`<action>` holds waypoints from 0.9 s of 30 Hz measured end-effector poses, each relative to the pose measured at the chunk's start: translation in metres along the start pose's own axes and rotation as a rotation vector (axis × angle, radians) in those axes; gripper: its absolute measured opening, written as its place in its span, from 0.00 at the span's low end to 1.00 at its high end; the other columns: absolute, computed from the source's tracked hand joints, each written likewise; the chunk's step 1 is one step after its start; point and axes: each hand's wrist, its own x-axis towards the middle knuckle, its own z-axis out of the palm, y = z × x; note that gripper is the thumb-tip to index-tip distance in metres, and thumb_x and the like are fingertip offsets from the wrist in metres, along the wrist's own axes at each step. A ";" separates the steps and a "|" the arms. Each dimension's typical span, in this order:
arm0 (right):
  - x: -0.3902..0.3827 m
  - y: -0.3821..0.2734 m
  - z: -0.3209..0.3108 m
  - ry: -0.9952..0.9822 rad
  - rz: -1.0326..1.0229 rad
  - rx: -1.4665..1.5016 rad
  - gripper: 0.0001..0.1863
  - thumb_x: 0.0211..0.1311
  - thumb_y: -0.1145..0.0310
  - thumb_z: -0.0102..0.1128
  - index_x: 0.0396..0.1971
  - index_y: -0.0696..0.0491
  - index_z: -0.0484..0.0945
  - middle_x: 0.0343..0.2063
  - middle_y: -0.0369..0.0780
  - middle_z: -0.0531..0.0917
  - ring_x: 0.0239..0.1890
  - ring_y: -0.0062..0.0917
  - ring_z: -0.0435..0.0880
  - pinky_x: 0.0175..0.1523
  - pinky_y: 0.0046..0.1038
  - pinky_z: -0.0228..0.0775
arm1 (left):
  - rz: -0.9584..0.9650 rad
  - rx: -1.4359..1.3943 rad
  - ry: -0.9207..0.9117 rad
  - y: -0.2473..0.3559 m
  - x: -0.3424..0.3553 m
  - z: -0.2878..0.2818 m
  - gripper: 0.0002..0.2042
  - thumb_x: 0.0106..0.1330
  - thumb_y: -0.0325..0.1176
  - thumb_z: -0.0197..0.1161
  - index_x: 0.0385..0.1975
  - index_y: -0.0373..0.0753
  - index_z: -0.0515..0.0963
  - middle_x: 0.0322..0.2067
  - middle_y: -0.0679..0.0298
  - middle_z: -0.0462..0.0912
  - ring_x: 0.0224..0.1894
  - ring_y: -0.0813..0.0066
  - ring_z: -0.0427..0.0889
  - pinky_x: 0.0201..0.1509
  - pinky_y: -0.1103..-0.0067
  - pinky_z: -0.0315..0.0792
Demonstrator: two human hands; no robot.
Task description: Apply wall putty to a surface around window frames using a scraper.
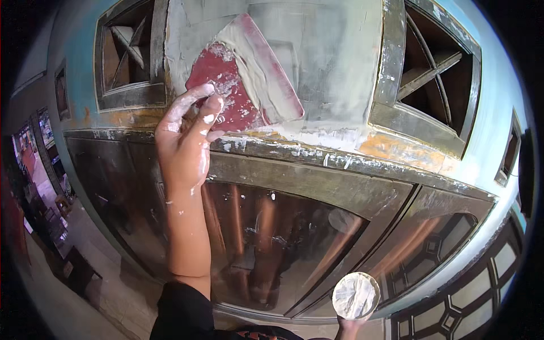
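Fingers and thumb of my left hand (184,136) pinch a dark red flat putty spreader (218,76), held up at the grey wall panel. A thick band of pale putty (255,79) lies along the spreader's right-hand side. White smears coat the fingertips and wrist. I cannot tell whether the spreader's edge touches the wall. Low on the right, my right hand (351,324) supports a round tub (338,286) from beneath. White putty (357,296) fills the tub's top. Most of the right hand's fingers are hidden under it.
Vent openings with crossed bars flank the panel, one on the left (127,51) and one on the right (436,73). Below runs a putty-spattered wooden ledge (294,153) over dark glazed doors (272,243). A patterned grille (464,294) stands lower right.
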 end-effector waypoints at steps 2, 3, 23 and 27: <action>0.001 -0.001 0.000 0.006 0.010 0.030 0.30 0.74 0.46 0.44 0.65 0.50 0.75 0.63 0.41 0.80 0.65 0.41 0.77 0.71 0.50 0.66 | -0.050 -0.036 0.006 0.002 0.001 -0.009 0.20 0.68 0.20 0.64 0.61 0.36 0.77 0.44 0.68 0.84 0.43 0.86 0.82 0.41 0.82 0.82; 0.002 -0.001 0.000 0.012 0.019 0.060 0.30 0.74 0.46 0.44 0.65 0.50 0.75 0.63 0.41 0.80 0.65 0.41 0.77 0.72 0.50 0.66 | -0.063 -0.207 -0.085 0.001 0.001 -0.017 0.25 0.66 0.17 0.60 0.65 0.34 0.72 0.47 0.65 0.84 0.45 0.83 0.83 0.45 0.80 0.82; 0.011 -0.008 -0.019 -0.050 0.086 0.125 0.34 0.70 0.40 0.45 0.67 0.44 0.75 0.65 0.39 0.78 0.67 0.42 0.74 0.72 0.53 0.64 | 1.099 0.843 0.273 0.003 0.027 -0.011 0.14 0.53 0.13 0.71 0.37 0.36 0.88 0.32 0.67 0.64 0.34 0.71 0.66 0.38 0.79 0.63; 0.011 -0.005 -0.015 0.005 0.113 0.123 0.35 0.69 0.38 0.46 0.68 0.44 0.74 0.66 0.39 0.77 0.68 0.42 0.74 0.72 0.53 0.63 | 1.199 0.520 0.087 -0.007 0.043 0.001 0.12 0.60 0.11 0.61 0.42 0.30 0.76 0.46 0.53 0.79 0.49 0.58 0.80 0.55 0.67 0.76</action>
